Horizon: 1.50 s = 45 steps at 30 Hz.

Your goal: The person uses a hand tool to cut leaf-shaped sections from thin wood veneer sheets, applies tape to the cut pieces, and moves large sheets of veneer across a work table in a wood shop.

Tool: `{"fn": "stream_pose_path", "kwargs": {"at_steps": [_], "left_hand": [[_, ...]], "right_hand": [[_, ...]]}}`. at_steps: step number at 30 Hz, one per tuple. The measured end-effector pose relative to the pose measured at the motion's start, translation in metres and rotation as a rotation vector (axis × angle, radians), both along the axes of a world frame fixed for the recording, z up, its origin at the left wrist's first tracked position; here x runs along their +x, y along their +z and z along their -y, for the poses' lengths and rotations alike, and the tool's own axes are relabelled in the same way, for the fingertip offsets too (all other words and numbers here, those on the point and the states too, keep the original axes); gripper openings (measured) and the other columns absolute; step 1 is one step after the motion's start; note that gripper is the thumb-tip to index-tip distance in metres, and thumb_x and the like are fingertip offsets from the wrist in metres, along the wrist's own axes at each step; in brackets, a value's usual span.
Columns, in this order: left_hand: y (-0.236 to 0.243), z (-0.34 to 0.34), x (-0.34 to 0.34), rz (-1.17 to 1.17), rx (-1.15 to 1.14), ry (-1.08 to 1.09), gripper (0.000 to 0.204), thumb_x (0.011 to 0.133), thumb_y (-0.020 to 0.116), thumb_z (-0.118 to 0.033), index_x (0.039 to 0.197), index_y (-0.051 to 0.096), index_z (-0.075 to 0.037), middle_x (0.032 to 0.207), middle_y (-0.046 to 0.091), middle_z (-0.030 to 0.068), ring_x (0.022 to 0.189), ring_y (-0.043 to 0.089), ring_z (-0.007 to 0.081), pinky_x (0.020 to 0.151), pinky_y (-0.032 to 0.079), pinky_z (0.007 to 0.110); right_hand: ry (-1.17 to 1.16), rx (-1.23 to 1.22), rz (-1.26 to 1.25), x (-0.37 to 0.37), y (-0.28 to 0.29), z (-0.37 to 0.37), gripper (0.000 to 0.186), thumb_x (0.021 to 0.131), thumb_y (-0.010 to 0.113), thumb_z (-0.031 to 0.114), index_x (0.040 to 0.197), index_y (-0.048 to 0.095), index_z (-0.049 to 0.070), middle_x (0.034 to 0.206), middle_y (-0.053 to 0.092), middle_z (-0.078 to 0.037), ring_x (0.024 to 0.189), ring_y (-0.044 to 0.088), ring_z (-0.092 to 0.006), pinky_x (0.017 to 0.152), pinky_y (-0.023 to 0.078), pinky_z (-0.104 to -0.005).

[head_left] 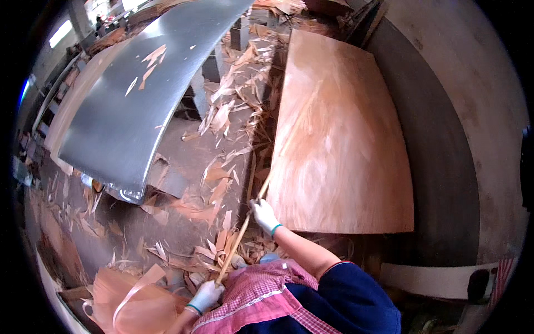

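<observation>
My left hand point(206, 295), in a white glove, is closed round the near end of a long thin wooden stick point(239, 238), low in front of my body. Farther up the stick, my right hand point(264, 216), gloved in white too, grips it beside the near left corner of a large reddish-brown wood veneer sheet point(345, 150). From there the stick slants away over the sheet, and its far part fades into the wood's colour. Whether more sheets lie beneath the top one is hard to tell.
A long table with a smooth dark metal top point(133, 117) stands at the left, with a few veneer scraps point(155, 54) on it. Torn veneer strips point(219, 119) litter the floor between. Loose veneer point(128, 298) lies at my lower left. A wall point(473, 83) runs along the right.
</observation>
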<state>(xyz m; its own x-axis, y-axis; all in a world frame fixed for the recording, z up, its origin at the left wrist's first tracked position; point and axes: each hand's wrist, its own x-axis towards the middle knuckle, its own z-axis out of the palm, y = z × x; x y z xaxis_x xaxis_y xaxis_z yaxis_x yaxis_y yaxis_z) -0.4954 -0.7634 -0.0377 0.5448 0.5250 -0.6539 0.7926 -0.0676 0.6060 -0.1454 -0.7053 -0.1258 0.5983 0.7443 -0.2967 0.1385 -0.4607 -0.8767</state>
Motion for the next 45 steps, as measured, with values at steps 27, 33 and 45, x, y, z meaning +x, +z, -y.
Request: {"fn": "stream_pose_path", "kwargs": {"at_steps": [27,33,45], "left_hand": [[0.154,-0.296,-0.653,-0.678,1.210,0.781,0.016,0.071,0.062,-0.001,0.087,0.062,-0.002,0.089,0.063,0.0194,0.088,0.058,0.0386,0.079,0.044,0.047],[0.141,-0.392,-0.728,-0.720,1.210,0.690,0.022,0.066,0.059,-0.003,0.086,0.064,-0.010,0.077,0.061,0.0139,0.079,0.058,0.0366,0.068,0.043,0.045],[0.131,-0.455,-0.934,-0.692,1.070,0.989,0.021,0.067,0.072,-0.008,0.088,0.069,-0.006,0.078,0.066,0.0142,0.077,0.063,0.0362,0.074,0.049,0.045]], "right_hand": [[-0.017,0.545,-0.142,-0.263,0.203,-0.452,0.026,0.098,0.052,0.036,0.094,0.061,0.011,0.078,0.056,0.001,0.076,0.052,-0.0138,0.067,0.043,-0.0305],[-0.125,0.746,-0.512,-0.380,0.222,-0.597,0.024,0.099,0.054,0.027,0.103,0.061,0.004,0.085,0.065,-0.007,0.051,0.039,-0.0069,0.046,0.033,-0.0208],[0.426,0.450,-0.542,-0.799,0.222,-0.937,0.032,0.096,0.055,0.032,0.108,0.061,0.003,0.085,0.066,-0.007,0.058,0.048,-0.0118,0.052,0.038,-0.0250]]}}
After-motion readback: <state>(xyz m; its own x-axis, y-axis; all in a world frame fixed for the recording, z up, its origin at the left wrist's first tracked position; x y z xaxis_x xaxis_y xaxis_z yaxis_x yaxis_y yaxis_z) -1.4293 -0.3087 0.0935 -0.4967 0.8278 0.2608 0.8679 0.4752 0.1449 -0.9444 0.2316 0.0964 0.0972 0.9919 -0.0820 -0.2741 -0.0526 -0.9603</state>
